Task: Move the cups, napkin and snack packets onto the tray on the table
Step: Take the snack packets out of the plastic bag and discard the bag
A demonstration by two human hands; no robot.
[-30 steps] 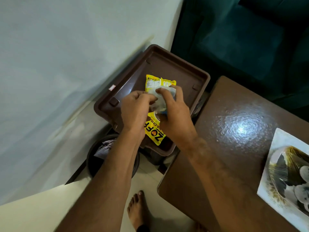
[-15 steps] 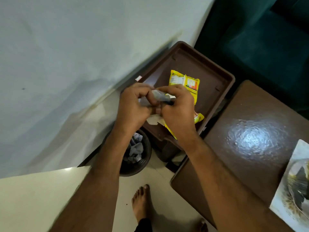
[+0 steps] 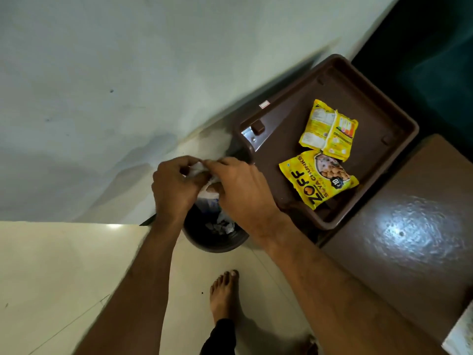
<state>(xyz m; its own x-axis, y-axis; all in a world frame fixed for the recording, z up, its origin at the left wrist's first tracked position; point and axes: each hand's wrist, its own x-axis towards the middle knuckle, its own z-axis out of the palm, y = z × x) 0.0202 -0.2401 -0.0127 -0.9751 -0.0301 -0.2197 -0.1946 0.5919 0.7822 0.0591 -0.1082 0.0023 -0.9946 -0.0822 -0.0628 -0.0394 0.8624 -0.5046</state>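
Note:
Both hands pinch a crumpled white napkin (image 3: 204, 180) above a dark round bin. My left hand (image 3: 176, 188) grips its left side and my right hand (image 3: 240, 188) its right side; most of the napkin is hidden by fingers. To the right, a brown plastic tray (image 3: 384, 119) holds two yellow snack packets: one lying back side up (image 3: 330, 129) and one marked ZOFF (image 3: 317, 178) nearer to me. No cups are in view.
The dark bin (image 3: 215, 237) under my hands holds crumpled paper. A glossy brown table (image 3: 409, 239) stands at the right, with a patterned mat (image 3: 463, 334) at its corner. A white wall is at the left, pale floor tiles and my bare foot (image 3: 225, 293) below.
Both hands have moved left off the tray with the white napkin and now hang over the bin. The two packets stay in the tray, fully uncovered.

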